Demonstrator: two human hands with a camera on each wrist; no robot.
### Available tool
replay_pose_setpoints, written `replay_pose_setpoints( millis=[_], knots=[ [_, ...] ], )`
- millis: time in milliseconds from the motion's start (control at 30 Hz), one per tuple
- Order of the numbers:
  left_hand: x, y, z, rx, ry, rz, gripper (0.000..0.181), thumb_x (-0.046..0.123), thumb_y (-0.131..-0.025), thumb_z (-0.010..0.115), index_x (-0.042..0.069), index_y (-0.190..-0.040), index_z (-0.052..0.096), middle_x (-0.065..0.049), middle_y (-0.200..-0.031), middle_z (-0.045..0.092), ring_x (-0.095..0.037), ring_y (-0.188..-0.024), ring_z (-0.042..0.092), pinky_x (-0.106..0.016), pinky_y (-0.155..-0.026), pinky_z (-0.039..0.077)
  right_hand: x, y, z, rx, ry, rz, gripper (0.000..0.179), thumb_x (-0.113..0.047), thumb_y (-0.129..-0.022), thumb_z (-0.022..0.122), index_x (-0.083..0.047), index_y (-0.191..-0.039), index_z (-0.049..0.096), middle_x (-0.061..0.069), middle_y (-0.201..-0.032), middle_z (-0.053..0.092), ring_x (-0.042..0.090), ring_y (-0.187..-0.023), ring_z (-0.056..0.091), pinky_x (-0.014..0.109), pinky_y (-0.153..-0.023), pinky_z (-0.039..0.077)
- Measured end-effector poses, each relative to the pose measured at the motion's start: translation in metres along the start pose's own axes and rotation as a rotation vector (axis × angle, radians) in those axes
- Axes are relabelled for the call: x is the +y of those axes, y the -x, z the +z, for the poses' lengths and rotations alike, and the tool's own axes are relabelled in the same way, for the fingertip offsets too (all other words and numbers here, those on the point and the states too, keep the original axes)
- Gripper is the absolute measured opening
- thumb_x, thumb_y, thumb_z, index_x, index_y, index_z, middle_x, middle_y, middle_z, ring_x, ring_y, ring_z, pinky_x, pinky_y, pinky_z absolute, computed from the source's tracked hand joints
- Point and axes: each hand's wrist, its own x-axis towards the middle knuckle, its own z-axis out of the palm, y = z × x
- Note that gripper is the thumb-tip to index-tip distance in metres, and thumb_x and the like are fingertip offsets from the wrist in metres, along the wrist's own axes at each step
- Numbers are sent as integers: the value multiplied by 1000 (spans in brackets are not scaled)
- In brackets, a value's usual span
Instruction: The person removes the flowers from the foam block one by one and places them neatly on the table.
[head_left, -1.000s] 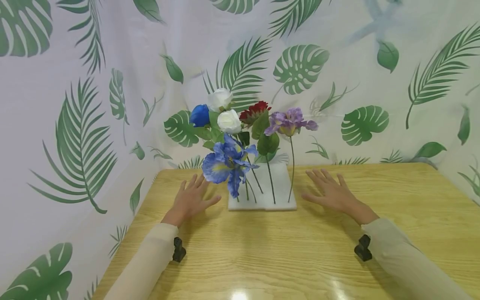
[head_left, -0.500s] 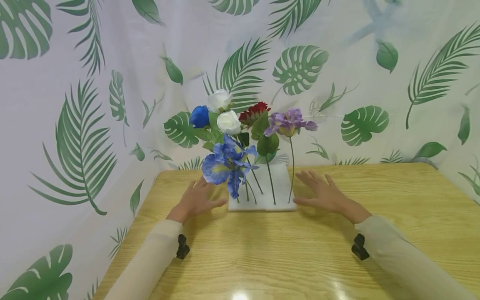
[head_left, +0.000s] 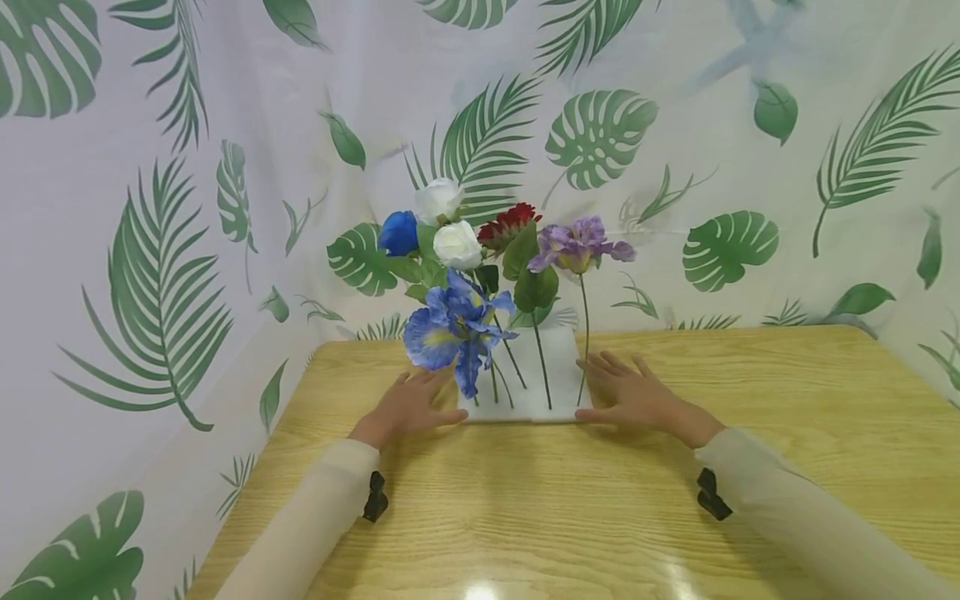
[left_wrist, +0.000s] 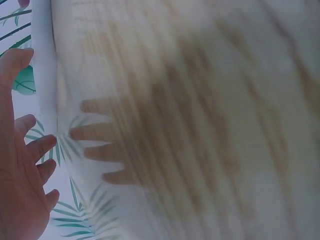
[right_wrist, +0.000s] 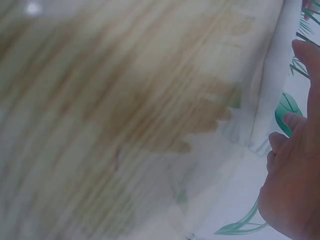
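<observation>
In the head view, a white foam board [head_left: 558, 358] lies on the table with several artificial flowers standing in it. They are a blue iris [head_left: 457, 325], a blue rose-like bloom [head_left: 399, 233], two white blooms, a red flower [head_left: 510, 225] and a purple iris [head_left: 581, 243]. My left hand [head_left: 414, 404] is at the board's left side, its thumb at the front left corner and its fingertips partly behind the blue iris. At the right side is my right hand [head_left: 637, 398], fingers straight, thumb at the front corner. Both wrist views show spread fingers beside the board's pale edge.
The wooden table [head_left: 525, 517] extends in front of the board and to both sides. Behind it hangs a white curtain [head_left: 622, 50] printed with green leaves. A small black device [head_left: 375, 497] is worn on each wrist. The tabletop reflects the hands in both wrist views.
Both hands have moved inward, from apart at either side up to the board's side edges. The board and flowers have not visibly moved.
</observation>
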Motion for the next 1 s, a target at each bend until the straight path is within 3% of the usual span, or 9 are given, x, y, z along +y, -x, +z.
replay_pose_setpoints(
  millis=[167, 267, 400, 533, 633, 1000],
  knots=[
    [8, -5, 5, -32, -11, 1, 93, 69, -93, 56, 9, -160, 32, -11, -165, 35, -34, -155, 28, -58, -127, 17, -1, 3, 0, -8, 18, 8, 93, -61, -92, 65, -7, -160, 32, 22, -165, 28, 44, -155, 19, 71, -122, 3],
    [13, -8, 6, -16, -17, 35, 80, 67, -93, 58, -2, -135, 59, -16, -165, 32, -34, -154, 29, -59, -126, 22, -2, 4, -1, -23, 25, 15, 93, -61, -92, 63, -6, -160, 32, 22, -165, 29, 44, -155, 20, 71, -123, 5],
    [20, -11, 6, 14, -40, 75, 62, 64, -93, 62, 2, -95, 63, -20, -166, 27, -37, -151, 34, -59, -123, 29, -3, 5, -4, -38, 25, 22, 92, -61, -93, 62, -4, -159, 33, 23, -164, 30, 44, -154, 22, 70, -123, 7],
    [27, -16, 7, 6, -55, 83, 75, 64, -93, 62, -1, -132, 62, -18, -163, 35, -36, -150, 38, -56, -124, 30, 2, 7, -6, -33, 43, 27, 92, -61, -94, 62, -1, -158, 35, 25, -162, 33, 44, -153, 26, 70, -123, 9],
    [34, -21, 9, -13, -51, 85, 87, 64, -94, 61, 8, -157, 40, -14, -163, 38, -34, -151, 36, -54, -125, 27, 7, 11, -9, -28, 60, 36, 92, -62, -93, 62, 0, -157, 36, 26, -161, 34, 45, -151, 29, 70, -122, 11],
    [80, -44, 21, -51, 8, 147, 84, 60, -96, 59, 15, -161, 31, -14, -165, 35, -33, -153, 32, -52, -126, 27, 44, 49, -23, -46, 45, 92, 94, -62, -93, 63, 1, -156, 36, 27, -161, 33, 49, -151, 26, 74, -119, 12]
  ],
)
